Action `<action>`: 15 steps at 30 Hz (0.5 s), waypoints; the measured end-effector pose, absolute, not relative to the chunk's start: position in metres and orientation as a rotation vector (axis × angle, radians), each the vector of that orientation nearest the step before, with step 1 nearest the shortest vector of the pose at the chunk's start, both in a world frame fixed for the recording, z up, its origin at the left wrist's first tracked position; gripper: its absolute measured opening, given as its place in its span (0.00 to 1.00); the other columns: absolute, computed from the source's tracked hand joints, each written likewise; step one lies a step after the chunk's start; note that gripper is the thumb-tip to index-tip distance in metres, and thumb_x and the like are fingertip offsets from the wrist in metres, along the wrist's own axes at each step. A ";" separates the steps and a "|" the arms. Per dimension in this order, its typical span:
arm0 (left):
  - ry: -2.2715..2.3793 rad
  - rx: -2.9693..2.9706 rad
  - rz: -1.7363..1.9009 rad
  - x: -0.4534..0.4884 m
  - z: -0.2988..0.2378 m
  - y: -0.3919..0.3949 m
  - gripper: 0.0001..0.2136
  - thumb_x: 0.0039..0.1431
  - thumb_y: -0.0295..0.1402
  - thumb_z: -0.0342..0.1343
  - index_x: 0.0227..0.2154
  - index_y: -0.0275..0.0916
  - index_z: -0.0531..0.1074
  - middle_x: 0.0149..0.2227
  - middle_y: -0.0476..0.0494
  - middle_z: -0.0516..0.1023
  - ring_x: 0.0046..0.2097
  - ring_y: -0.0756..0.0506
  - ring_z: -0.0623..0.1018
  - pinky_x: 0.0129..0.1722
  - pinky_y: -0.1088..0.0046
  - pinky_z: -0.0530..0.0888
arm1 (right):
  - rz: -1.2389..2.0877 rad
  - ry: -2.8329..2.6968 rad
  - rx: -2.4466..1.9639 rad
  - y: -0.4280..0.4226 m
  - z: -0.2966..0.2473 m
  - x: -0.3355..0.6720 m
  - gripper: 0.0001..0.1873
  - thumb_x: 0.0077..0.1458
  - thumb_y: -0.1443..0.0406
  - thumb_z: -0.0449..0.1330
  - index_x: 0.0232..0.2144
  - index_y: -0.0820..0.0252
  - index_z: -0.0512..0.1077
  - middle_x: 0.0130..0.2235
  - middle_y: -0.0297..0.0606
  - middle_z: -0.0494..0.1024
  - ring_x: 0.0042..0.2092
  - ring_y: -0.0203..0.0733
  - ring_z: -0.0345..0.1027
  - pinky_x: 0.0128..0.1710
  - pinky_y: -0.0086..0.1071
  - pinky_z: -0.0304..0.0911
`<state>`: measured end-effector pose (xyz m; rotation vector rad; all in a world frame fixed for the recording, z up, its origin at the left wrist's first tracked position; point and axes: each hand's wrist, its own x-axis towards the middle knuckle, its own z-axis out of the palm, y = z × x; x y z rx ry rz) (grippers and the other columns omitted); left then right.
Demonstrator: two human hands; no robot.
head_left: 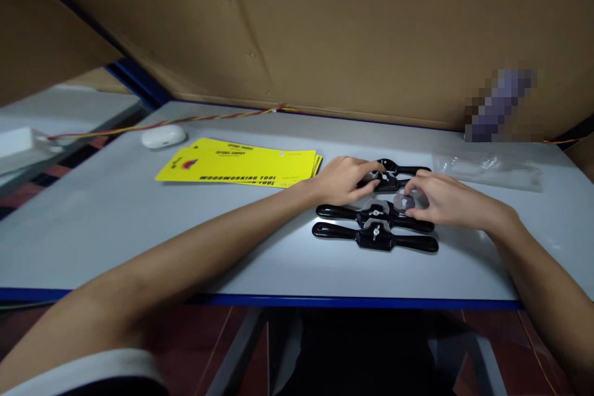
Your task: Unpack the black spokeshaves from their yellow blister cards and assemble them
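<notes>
My left hand (349,179) grips a black spokeshave (386,184) by its left side, thumb in front and fingers behind. Just beyond it, another spokeshave (412,170) lies partly hidden by that hand. Between thumb and fingertips, my right hand (440,199) pinches a small grey metal plate with a hole (403,202). The plate is held just right of the gripped spokeshave's middle. Nearer to me, two more spokeshaves lie side by side, one behind (355,213) and one in front (376,237), each with a metal piece and silver screw at its centre.
Yellow printed cards (236,164) lie stacked left of my left hand. Behind them sit a white earbud case (163,136) and a twisted red-yellow wire (204,117). A clear plastic bag (492,170) lies at the right. A cardboard wall (352,37) rises along the table's back.
</notes>
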<state>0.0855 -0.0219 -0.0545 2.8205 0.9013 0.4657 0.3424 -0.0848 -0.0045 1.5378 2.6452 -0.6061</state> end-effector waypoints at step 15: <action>0.830 2.791 0.516 0.083 -0.060 -0.018 0.28 0.70 0.51 0.45 0.57 0.33 0.74 0.40 0.38 0.77 0.40 0.41 0.77 0.43 0.64 0.73 | -1.021 2.778 1.506 -0.080 -0.005 0.346 0.05 0.56 0.66 0.60 0.37 0.56 0.69 0.34 0.33 0.77 0.31 0.37 0.65 0.32 0.34 0.58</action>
